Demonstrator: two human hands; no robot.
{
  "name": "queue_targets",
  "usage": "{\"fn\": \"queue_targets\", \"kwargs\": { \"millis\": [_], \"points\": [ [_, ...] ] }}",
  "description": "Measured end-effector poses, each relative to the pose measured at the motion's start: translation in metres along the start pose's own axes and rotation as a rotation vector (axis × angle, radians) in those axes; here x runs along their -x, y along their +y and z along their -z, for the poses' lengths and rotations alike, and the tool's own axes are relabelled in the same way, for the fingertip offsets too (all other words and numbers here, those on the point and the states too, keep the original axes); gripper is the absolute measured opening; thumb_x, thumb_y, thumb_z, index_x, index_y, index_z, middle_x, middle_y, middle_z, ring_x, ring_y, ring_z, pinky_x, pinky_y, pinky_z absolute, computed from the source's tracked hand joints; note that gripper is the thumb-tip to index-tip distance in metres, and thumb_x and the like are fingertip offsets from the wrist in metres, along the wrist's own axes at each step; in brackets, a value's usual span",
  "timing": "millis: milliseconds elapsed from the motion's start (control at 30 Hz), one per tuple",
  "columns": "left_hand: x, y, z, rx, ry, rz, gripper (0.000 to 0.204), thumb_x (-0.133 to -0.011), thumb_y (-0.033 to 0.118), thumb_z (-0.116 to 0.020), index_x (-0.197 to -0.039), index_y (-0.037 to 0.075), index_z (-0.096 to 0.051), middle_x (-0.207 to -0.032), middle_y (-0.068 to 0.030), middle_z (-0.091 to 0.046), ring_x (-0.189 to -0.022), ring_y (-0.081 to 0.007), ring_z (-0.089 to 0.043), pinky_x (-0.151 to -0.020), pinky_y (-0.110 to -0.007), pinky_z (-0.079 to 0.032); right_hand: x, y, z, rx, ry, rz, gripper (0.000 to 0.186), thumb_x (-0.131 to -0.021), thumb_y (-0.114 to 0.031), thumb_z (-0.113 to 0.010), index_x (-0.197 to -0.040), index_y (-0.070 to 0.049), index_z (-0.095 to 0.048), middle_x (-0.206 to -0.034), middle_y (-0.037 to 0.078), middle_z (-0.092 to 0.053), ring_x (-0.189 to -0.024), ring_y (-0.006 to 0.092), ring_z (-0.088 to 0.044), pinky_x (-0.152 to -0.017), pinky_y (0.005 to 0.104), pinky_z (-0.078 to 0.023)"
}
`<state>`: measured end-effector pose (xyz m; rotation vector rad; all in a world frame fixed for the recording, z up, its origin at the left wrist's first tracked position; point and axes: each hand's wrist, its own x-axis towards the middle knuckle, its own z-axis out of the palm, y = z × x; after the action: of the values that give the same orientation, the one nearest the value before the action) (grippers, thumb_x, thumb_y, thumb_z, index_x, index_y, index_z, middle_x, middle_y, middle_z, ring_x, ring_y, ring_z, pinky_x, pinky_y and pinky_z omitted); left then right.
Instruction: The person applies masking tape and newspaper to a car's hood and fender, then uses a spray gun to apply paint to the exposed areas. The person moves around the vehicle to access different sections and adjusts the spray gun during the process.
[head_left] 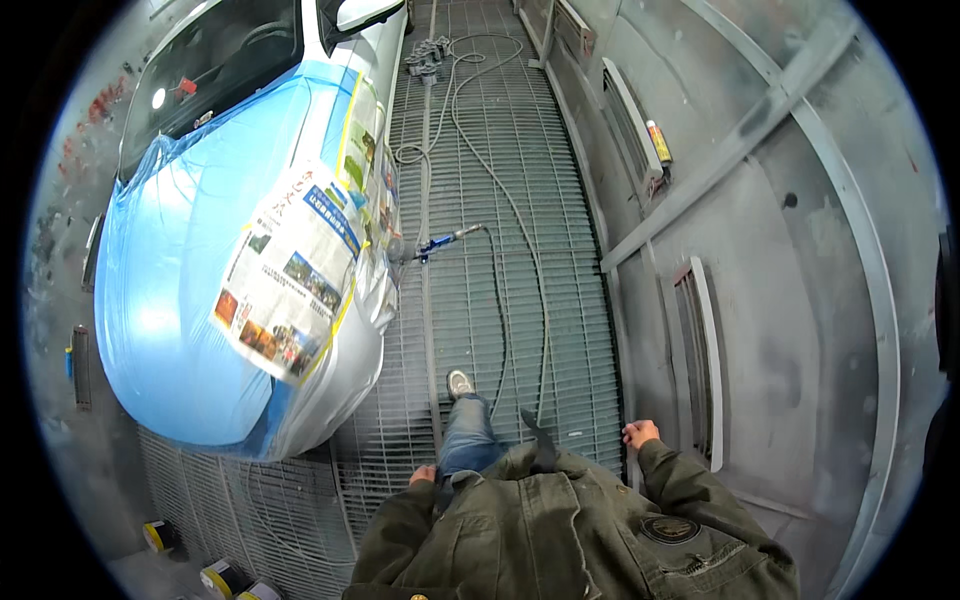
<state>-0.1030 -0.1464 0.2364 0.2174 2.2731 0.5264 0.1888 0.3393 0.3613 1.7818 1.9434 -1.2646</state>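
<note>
My left hand hangs low beside my jeans, partly covered by the green sleeve, and its fingers are too hidden to read. On the other side, my right hand hangs near the booth wall with its fingers curled in and nothing visible in them. Ahead of me is a white car whose hood is covered in blue plastic film. Newspaper sheets are taped along its fender with yellow tape. By the fender, a blue spray gun is joined to a hose, apart from both hands.
Air hoses snake over the metal grate floor. A grey jumbled object lies at the far end. The right wall carries vents and a yellow tube. Several cans stand at the lower left.
</note>
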Motion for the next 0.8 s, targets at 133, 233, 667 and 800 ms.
{"fn": "queue_targets", "kwargs": {
  "millis": [133, 233, 667, 800],
  "points": [
    [-0.061, 0.038, 0.033, -0.030, 0.014, 0.020, 0.044, -0.093, 0.044, -0.045, -0.090, 0.003, -0.062, -0.093, -0.0240, -0.063, -0.092, -0.0451, -0.058, -0.079, -0.052, -0.046, -0.022, -0.059, 0.016, -0.072, 0.050, -0.089, 0.019, -0.088, -0.012, -0.061, -0.081, 0.003, -0.070, -0.067, 0.010, -0.068, -0.057, 0.0145, -0.064, -0.056, 0.0308, -0.053],
    [-0.092, 0.072, 0.062, -0.022, 0.060, -0.035, 0.039, -0.093, 0.039, -0.046, -0.089, 0.004, -0.062, -0.090, -0.0232, -0.063, -0.087, -0.0436, -0.060, -0.075, -0.053, -0.047, -0.046, -0.126, 0.015, 0.065, 0.061, 0.076, 0.019, -0.082, -0.020, -0.070, -0.080, -0.001, -0.072, -0.068, 0.008, -0.069, -0.063, 0.0169, -0.067, -0.062, 0.0330, -0.054],
    [-0.196, 0.231, 0.106, -0.128, -0.106, 0.258, 0.041, -0.087, 0.045, -0.053, -0.094, 0.010, -0.072, -0.093, -0.0165, -0.069, -0.091, -0.0375, -0.065, -0.081, -0.049, -0.050, -0.214, -0.349, 0.054, 0.527, -0.042, 0.152, 0.039, -0.083, -0.042, -0.069, -0.081, -0.004, -0.071, -0.071, 0.012, -0.068, -0.070, 0.0280, -0.066, -0.066, 0.0403, -0.051],
    [-0.220, 0.300, 0.111, 0.053, -0.067, 0.593, 0.037, -0.082, 0.042, -0.063, -0.100, 0.011, -0.073, -0.094, -0.0165, -0.070, -0.092, -0.0377, -0.065, -0.081, -0.047, -0.051, -0.310, -0.397, 0.075, 0.456, -0.208, 0.156, 0.036, -0.089, -0.035, -0.062, -0.085, 0.000, -0.070, -0.068, 0.011, -0.068, -0.065, 0.0247, -0.066, -0.064, 0.0390, -0.050]
  ]
}}
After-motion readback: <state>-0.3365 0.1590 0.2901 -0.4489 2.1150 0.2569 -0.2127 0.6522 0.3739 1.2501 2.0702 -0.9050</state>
